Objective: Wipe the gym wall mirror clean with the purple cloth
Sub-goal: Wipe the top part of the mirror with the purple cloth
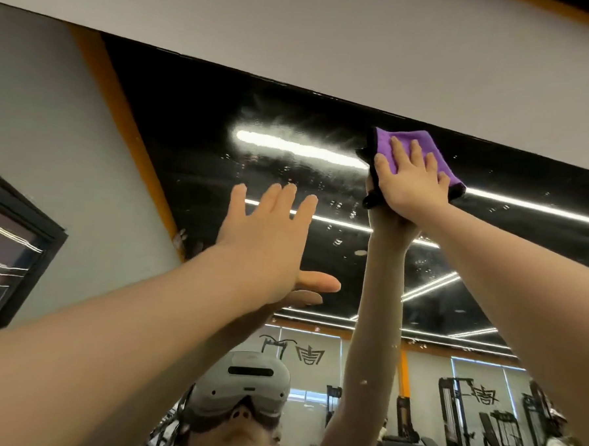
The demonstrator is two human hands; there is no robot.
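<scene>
- Both bare forearms reach up from the bottom of the head view toward the mirror (196, 115), the left one crossing the lower left corner closest to the lens.
- Left hand (268, 245) is spread flat with fingers together and thumb out to the side; it grips nothing, and its palm faces the glass just left of centre. Whether it touches the glass cannot be told, though its reflection sits right behind the thumb.
- Right hand (408, 181) is higher, near the mirror's top edge, pressed flat with fingers splayed on the purple cloth (426, 146).
- That cloth lies between the palm and the glass, pinned rather than clenched; its purple face shows above and to the right of the fingers, and its dark edging pokes out to the left of the thumb and below the wrist.
- A pale smear and scattered droplets mark the glass to the left of the cloth, around a reflected light strip (290, 147).
- Lower in the mirror appear the reflected headset (243, 387) and gym machines (463, 419).
- Grey wall (397, 51) runs above the mirror.
</scene>
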